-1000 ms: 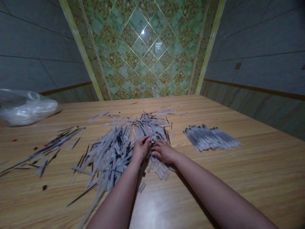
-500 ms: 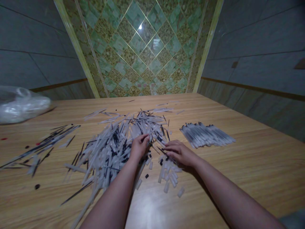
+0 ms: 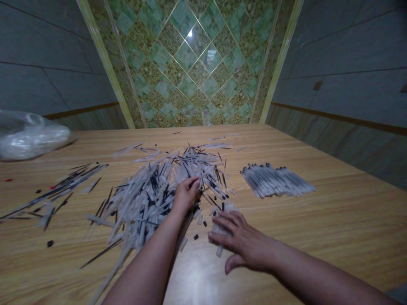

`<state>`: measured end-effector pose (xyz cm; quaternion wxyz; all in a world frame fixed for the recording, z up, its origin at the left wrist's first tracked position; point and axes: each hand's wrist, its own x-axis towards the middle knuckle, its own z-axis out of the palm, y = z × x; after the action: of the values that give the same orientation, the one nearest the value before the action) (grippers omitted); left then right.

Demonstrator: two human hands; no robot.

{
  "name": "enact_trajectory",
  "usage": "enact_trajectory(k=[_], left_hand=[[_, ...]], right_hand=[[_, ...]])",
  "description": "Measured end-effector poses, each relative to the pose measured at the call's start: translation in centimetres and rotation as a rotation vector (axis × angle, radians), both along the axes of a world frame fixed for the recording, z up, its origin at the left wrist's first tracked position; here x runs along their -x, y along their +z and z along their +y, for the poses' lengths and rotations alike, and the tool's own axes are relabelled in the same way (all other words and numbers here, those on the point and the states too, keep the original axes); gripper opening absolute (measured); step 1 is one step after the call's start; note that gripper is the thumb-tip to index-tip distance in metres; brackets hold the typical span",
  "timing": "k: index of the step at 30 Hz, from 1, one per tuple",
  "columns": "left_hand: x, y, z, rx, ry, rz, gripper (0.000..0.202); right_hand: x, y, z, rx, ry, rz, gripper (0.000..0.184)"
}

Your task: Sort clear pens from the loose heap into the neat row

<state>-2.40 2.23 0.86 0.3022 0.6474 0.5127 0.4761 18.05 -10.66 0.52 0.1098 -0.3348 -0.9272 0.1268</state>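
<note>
My left hand (image 3: 186,195) is closed in a pinch at the right side of a heap of pale pen barrels and dark refills (image 3: 144,197). A thin translucent pen barrel (image 3: 204,174) sticks out from its fingertips. Fingers spread and palm down, my right hand (image 3: 243,239) lies over a small pile of short whitish caps (image 3: 219,228) and hides part of it. Small black plugs (image 3: 196,237) are scattered between the two hands.
A neat row of assembled pens (image 3: 276,181) lies at the right. Loose dark refills (image 3: 57,192) and a few red bits (image 3: 52,187) are at the left. A clear plastic bag (image 3: 33,135) rests at the far left. A tiled wall (image 3: 200,67) stands behind the table.
My right hand has moved towards me from beside the dark refills and has spread over the whitish caps. My left hand stays in nearly the same place, still pinched.
</note>
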Motion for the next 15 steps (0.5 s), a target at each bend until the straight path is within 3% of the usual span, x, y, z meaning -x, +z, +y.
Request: enact_trajectory(k=[4,8,11,15], left_hand=[[0.1,-0.1,0.1,-0.015,-0.002,0.025,0.032],[0.3,-0.1,0.2,-0.029,0.001,0.055,0.032],[0.2,0.0,0.2,-0.032,0.015,0.091,0.031],[0.1,0.2,0.0,-0.029,0.009,0.125,0.030]], right_hand=[[0.5,-0.1,3.4,-0.079,-0.057,0.064,0.067],[-0.9,0.2,7.2,-0.166,-0.363,0.331,0.034],[-2.7,-0.2,9.6,-0.107,-0.574,0.346,0.023],[-3.8,-1.2,10.8,-0.015,-0.596,0.334,0.024]])
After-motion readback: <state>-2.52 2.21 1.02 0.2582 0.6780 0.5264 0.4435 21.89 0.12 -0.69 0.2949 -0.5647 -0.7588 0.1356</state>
